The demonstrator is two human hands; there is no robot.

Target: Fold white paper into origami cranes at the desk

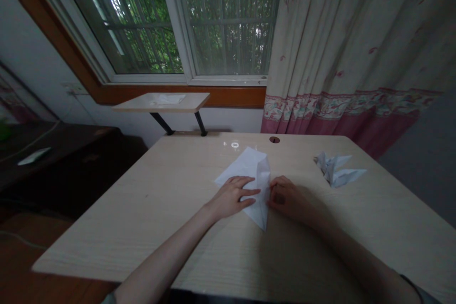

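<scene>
A sheet of white paper (245, 168) lies folded into a pointed, layered shape on the pale wood-grain desk (135, 228). My left hand (230, 197) rests on the paper's left part, with its fingers spread across the folds. My right hand (285, 198) lies in shadow and grips the paper's right edge, with its fingertips against the raised fold. Beyond my right hand, a finished-looking white paper crane (337, 169) lies on its side on the desk, apart from both hands.
A round cable hole (274, 139) marks the desk's far edge. Behind it stands a small pale shelf table (162, 102) below a barred window (228, 21). A patterned curtain (342, 57) hangs to the right, and a dark cabinet (60, 152) with a white slip stands left.
</scene>
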